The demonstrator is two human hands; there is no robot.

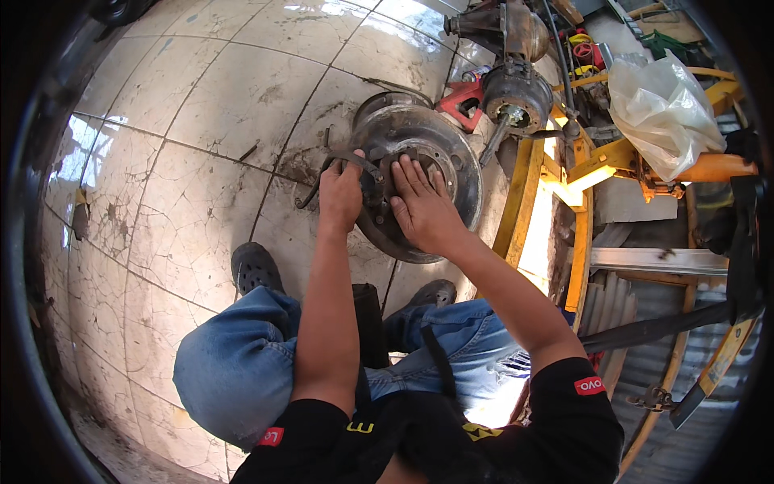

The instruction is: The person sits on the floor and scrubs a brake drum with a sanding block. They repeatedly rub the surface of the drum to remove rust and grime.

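A dark steel wheel rim [461, 161] lies on the tiled floor in front of me. Over its left side, my left hand [342, 192] is closed on a dark curved metal part [359, 159], whose exact kind I cannot make out. My right hand [425, 208] rests with its fingers stretched out and thumb apart, over a dark piece near the rim's hub. The palm hides much of that piece. Between the two hands, more dark metal [372, 189] shows.
A greasy axle housing [516, 40] with a drum end [518, 97] stands at the far right, next to a red jack stand [463, 101]. Yellow metal frames [580, 234] and a clear plastic bag [665, 113] are on the right. Small dark bits [249, 152] lie on the tiles.
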